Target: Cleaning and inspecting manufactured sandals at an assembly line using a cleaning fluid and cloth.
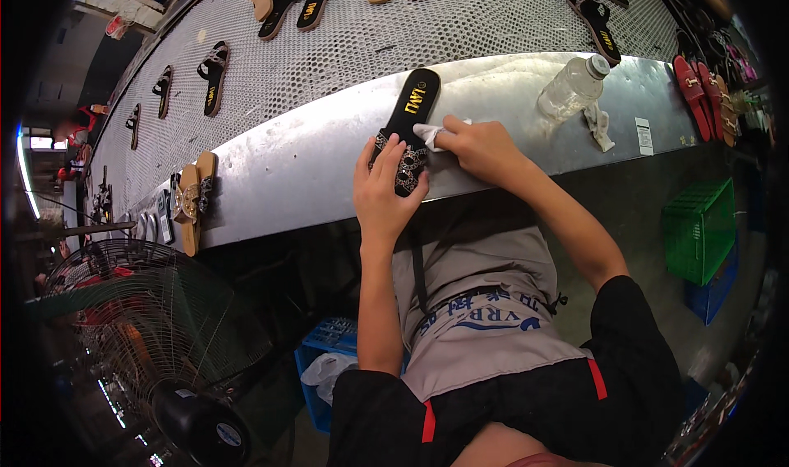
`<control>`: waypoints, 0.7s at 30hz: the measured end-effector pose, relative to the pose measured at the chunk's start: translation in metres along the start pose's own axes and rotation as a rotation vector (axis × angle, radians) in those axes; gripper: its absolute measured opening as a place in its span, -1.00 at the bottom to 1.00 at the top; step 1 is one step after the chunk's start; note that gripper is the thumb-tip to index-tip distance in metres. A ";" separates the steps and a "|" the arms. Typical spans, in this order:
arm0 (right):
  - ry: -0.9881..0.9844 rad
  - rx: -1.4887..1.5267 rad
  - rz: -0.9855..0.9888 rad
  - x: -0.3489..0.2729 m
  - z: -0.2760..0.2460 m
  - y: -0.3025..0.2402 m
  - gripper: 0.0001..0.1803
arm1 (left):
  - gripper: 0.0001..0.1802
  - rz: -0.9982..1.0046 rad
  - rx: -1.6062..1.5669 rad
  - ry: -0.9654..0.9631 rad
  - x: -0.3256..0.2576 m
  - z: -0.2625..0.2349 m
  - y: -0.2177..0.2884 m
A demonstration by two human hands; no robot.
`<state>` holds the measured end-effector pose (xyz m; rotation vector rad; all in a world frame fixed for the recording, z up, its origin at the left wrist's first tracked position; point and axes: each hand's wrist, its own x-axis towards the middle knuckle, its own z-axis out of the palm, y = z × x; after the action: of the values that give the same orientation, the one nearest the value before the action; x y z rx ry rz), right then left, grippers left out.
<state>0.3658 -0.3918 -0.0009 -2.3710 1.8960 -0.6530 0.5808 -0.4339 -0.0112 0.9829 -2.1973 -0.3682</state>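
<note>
A black slide sandal [413,104] with a patterned, beaded strap lies on the metal ledge in front of me, its heel end pointing away. My left hand [386,186] grips the strap end, fingers over the strap and thumb at its side. In my right hand [481,148] a white cloth [431,135] is pinched, pressed against the sandal's insole just beyond the strap. To the right stands a clear plastic bottle [569,89] with a pale cap. Beside the bottle lies a crumpled white rag [599,127].
Beyond the ledge [288,151] runs a mesh conveyor [329,64] bearing several sandals. Tan sandals [191,204] lie at the ledge's left end, red sandals [692,97] at its right. A large fan [156,319] stands lower left; a blue crate [316,385] and green crate [699,229] sit below.
</note>
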 end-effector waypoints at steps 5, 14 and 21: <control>0.046 -0.132 0.180 0.005 0.003 0.011 -0.77 | -0.45 -0.013 -0.016 -0.010 0.003 0.001 0.005; -0.186 -0.071 0.492 0.003 -0.069 -0.017 -0.68 | -0.41 -0.044 -0.008 -0.032 0.008 -0.002 -0.001; -0.153 0.001 0.373 0.056 -0.091 -0.011 -0.47 | -0.41 -0.133 -0.014 -0.143 0.009 -0.015 0.003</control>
<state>0.3536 -0.4206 0.1020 -1.9196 2.1778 -0.4274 0.5853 -0.4380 0.0055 1.1291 -2.2589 -0.5295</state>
